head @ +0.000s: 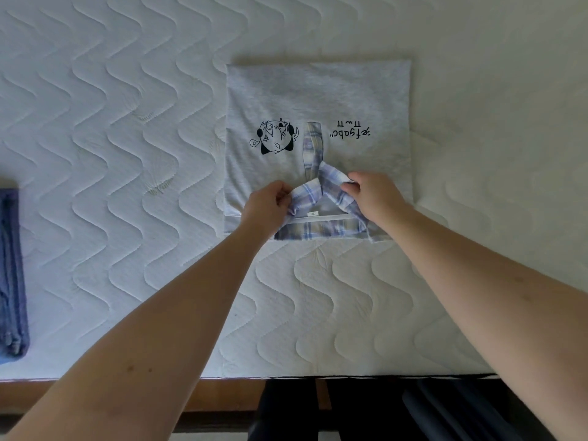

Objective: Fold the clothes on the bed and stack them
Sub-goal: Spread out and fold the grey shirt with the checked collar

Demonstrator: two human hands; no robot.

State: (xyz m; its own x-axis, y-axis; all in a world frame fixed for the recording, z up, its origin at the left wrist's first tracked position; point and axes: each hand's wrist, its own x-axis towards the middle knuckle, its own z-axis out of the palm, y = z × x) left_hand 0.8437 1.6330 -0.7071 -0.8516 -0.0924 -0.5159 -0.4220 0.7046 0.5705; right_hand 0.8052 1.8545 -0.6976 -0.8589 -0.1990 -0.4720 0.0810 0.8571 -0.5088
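A light grey shirt (318, 93) lies folded into a flat rectangle on the white quilted bed (127, 128), its plaid collar (321, 198) nearest me. A black cartoon print and black lettering show upside down on its chest. My left hand (265, 205) pinches the left flap of the plaid collar. My right hand (374, 194) pinches the right flap. Both flaps are lifted slightly off the grey fabric.
A folded blue garment (11, 275) lies at the far left edge of the bed. The wooden bed frame (222, 396) runs along the bottom, with my dark trousers (286, 409) beyond it.
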